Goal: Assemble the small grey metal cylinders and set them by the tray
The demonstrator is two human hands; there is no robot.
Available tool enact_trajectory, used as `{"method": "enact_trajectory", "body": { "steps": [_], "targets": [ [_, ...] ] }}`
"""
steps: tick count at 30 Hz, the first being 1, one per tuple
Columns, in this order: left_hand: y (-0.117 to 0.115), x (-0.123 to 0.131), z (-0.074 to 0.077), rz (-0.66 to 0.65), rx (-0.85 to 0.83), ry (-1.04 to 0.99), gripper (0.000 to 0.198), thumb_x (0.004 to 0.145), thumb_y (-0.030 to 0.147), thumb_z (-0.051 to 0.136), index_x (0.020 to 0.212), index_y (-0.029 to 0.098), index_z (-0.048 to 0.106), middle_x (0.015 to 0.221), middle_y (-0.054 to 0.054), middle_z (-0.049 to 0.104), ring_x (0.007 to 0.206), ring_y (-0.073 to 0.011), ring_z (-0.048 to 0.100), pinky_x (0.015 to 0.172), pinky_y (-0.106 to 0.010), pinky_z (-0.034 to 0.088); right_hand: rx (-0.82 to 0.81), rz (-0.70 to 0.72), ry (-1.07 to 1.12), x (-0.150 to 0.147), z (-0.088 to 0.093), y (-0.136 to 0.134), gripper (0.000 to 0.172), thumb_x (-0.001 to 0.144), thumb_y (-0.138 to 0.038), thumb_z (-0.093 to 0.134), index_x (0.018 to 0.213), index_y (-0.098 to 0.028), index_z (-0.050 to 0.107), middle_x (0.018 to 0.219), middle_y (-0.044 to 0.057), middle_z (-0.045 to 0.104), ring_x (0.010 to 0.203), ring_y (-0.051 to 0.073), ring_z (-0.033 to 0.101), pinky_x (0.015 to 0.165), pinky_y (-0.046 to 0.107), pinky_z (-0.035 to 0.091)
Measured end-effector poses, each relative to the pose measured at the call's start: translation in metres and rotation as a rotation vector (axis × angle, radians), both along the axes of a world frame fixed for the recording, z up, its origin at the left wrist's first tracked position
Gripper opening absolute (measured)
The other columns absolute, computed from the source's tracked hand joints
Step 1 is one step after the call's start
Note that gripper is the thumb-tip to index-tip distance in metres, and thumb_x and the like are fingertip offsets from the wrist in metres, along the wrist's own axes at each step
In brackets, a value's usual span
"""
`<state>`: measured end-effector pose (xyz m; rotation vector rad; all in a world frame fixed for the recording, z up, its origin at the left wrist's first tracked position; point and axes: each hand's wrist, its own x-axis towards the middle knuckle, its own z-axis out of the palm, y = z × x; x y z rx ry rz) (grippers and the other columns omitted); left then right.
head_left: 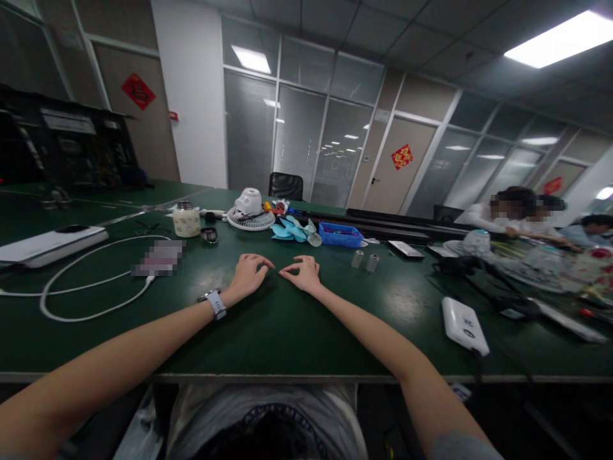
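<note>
Both my hands rest on the dark green table (287, 332), close together near its middle. My left hand (249, 273) lies palm down with the fingers loosely curled and apart, holding nothing; a watch with a pale strap (215, 303) is on that wrist. My right hand (301, 273) sits just to its right, fingers bent and spread, fingertips touching the tabletop, with nothing in it. The index fingertips nearly meet. Behind the hands lie pale blue fan blades (293, 231) and a white fan grille with a motor housing (249, 212).
A white cable loop (90, 281) and a white flat device (48, 245) lie at left. A cream jar (186, 220), a blue tray (341, 234), two small grey cylinders (364, 260) and a white power bank (464, 324) stand around. People sit at the far right (522, 214).
</note>
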<state>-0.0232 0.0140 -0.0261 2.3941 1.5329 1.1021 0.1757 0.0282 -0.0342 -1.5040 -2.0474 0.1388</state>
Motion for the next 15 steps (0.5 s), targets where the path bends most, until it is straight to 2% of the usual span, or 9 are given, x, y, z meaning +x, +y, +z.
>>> {"method": "enact_trajectory", "body": {
  "steps": [5, 10, 13, 15],
  "targets": [
    [0.002, 0.0, -0.001, 0.008, -0.003, 0.016, 0.033, 0.081, 0.026, 0.04, 0.09, 0.022, 0.071, 0.105, -0.006, 0.069, 0.109, -0.0259, 0.05, 0.099, -0.042, 0.036, 0.007, 0.034, -0.058, 0.005, 0.0, 0.004, 0.035, 0.076, -0.063, 0.06, 0.102, -0.041, 0.07, 0.133, 0.003, 0.045, 0.125, 0.025, 0.029, 0.101, 0.044, 0.026],
    [0.002, 0.0, -0.001, 0.012, -0.014, 0.016, 0.031, 0.08, 0.026, 0.041, 0.088, 0.023, 0.071, 0.104, -0.005, 0.069, 0.11, -0.026, 0.05, 0.099, -0.042, 0.036, 0.014, 0.054, -0.095, 0.0, -0.001, 0.004, 0.031, 0.081, -0.06, 0.057, 0.098, -0.04, 0.072, 0.133, 0.002, 0.045, 0.125, 0.025, 0.029, 0.1, 0.043, 0.026],
    [0.0, 0.0, 0.0, 0.001, -0.008, 0.005, 0.031, 0.08, 0.026, 0.041, 0.087, 0.023, 0.071, 0.104, -0.005, 0.069, 0.109, -0.0261, 0.051, 0.099, -0.042, 0.036, 0.103, -0.019, -0.051, 0.016, 0.009, 0.011, 0.028, 0.082, -0.058, 0.056, 0.096, -0.04, 0.073, 0.131, 0.002, 0.048, 0.122, 0.026, 0.031, 0.099, 0.044, 0.027],
    [0.0, -0.001, 0.0, 0.002, -0.015, 0.003, 0.032, 0.081, 0.026, 0.041, 0.087, 0.022, 0.072, 0.104, -0.006, 0.069, 0.109, -0.0269, 0.05, 0.098, -0.042, 0.037, 0.17, -0.15, -0.011, 0.042, 0.025, 0.021, 0.029, 0.084, -0.056, 0.054, 0.096, -0.038, 0.073, 0.128, 0.003, 0.05, 0.12, 0.027, 0.032, 0.098, 0.045, 0.026]
  ]
}}
